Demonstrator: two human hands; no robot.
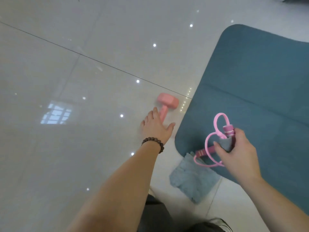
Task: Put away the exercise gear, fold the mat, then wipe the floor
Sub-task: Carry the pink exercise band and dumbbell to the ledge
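Hands work at the near corner of a teal exercise mat point(260, 84), which lies flat on the glossy tiled floor point(66, 64) and runs off the right edge of the view. The right hand point(237, 153) is curled round a bundle of pink skipping rope point(217, 134): its fingers grip a pink handle and a grey padded piece, while loops of cord and the second handle hang below, over the mat's rounded corner. The left hand point(156, 126), with a dark bead bracelet point(153, 144) at the wrist, is stretched out flat with fingers spread and holds nothing; its fingertips overlap the shaft of a pink dumbbell point(167, 103), though whether they touch it cannot be told from the blur. The dumbbell lies on the tiles just beside the mat's left edge, its far head pointing away from the person. A pale blue cloth point(192, 178) lies crumpled on the floor at the mat's near corner, partly under the hanging rope. No container shows in view. To the left of the dumbbell the floor is wide and open, crossed by one dark tile joint.
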